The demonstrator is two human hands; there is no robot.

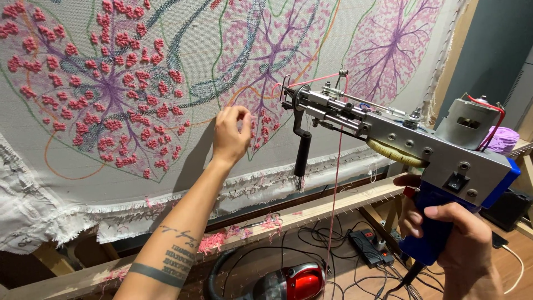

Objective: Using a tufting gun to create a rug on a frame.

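My right hand (455,239) grips the blue handle of a grey metal tufting gun (400,133), held off the cloth with its needle end pointing left. A pink yarn (335,183) runs up through the gun's guide. My left hand (231,133) is raised against the stretched grey tufting cloth (50,139), fingertips pinched at a spot among pink tufts, just left of the gun's tip. The cloth carries leaf shapes filled with pink tufts (119,83) and purple vein lines.
A wooden frame bar (311,214) runs below the cloth, with pink yarn scraps on it. On the floor lie a red vacuum cleaner (294,280), a power strip (369,244) and tangled cables. A purple yarn ball (502,139) sits at the right.
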